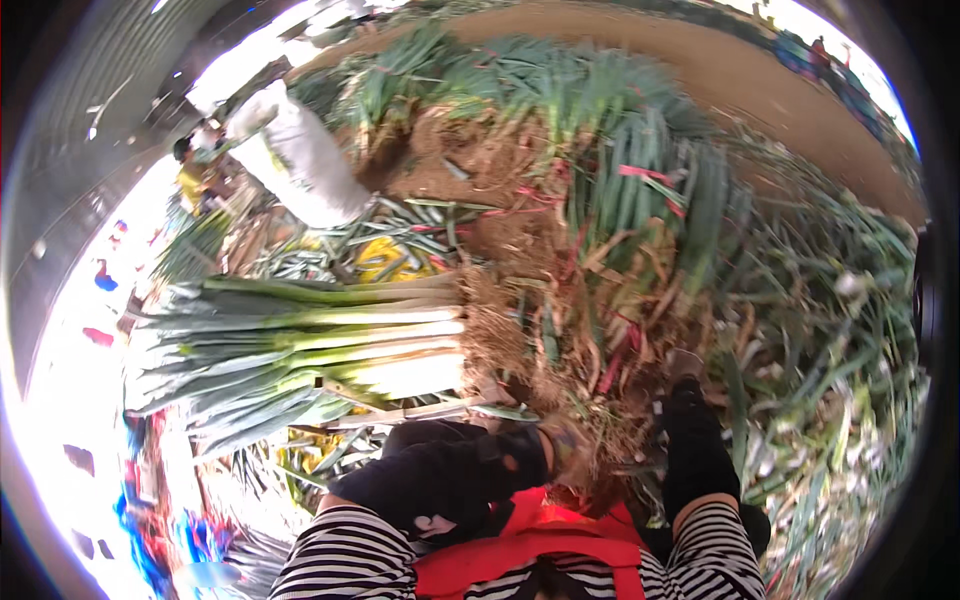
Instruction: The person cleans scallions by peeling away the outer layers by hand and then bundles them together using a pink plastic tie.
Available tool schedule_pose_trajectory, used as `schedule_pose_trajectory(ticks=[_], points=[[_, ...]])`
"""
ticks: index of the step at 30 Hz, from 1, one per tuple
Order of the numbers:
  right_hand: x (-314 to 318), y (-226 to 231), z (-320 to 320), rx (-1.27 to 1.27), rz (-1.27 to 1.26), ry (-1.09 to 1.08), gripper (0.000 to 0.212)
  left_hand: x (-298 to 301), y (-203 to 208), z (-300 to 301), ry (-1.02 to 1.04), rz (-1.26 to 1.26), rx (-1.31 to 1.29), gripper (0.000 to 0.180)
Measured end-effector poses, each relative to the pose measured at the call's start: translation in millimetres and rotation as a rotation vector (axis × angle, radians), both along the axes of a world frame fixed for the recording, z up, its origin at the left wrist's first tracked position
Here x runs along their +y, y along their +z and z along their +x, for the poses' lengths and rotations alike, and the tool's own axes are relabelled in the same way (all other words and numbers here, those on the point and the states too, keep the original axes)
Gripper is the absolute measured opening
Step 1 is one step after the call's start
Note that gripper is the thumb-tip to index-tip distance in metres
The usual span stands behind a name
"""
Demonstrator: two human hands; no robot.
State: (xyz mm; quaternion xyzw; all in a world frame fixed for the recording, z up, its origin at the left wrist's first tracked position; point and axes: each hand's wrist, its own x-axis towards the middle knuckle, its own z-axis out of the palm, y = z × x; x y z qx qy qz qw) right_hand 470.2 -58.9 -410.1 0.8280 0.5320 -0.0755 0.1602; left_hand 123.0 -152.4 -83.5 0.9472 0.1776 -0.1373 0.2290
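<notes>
My left hand [567, 450], below a black sleeve, is at a clump of brown, stringy roots [610, 435]; motion blurs its fingers. My right hand [683, 364] reaches forward beside the root ends of a standing bundle of leeks [640, 190], which has pinkish-red ties round it. Its fingers are too small and smeared to make out. Left of my hands lies a wide stack of leeks [390, 340], white stems and roots toward me, green leaves pointing left.
A full white sack [300, 160] stands at the far left, near a person in yellow [195, 185]. More leek bundles [540, 85] line the back, before a dirt path [720, 65]. Loose leaves and trimmings [830, 370] heap up on the right. A red strap [530, 555] crosses my lap.
</notes>
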Motion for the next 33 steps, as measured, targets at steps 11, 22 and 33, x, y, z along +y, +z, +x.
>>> schedule_pose_trajectory(ticks=[11,22,33], points=[[69.9,20.4,-55.0,0.069,0.052,0.013,0.022,14.0,-0.9,-29.2,0.066,0.030,-0.181,0.044],[40.4,43.2,-24.2,0.424,0.080,-0.087,0.023,11.4,-9.5,-26.0,0.078,0.045,-0.155,0.044],[-60.4,212.2,-59.8,1.687,0.661,-0.461,0.024,61.8,-4.5,2.7,0.164,0.141,0.158,0.045]])
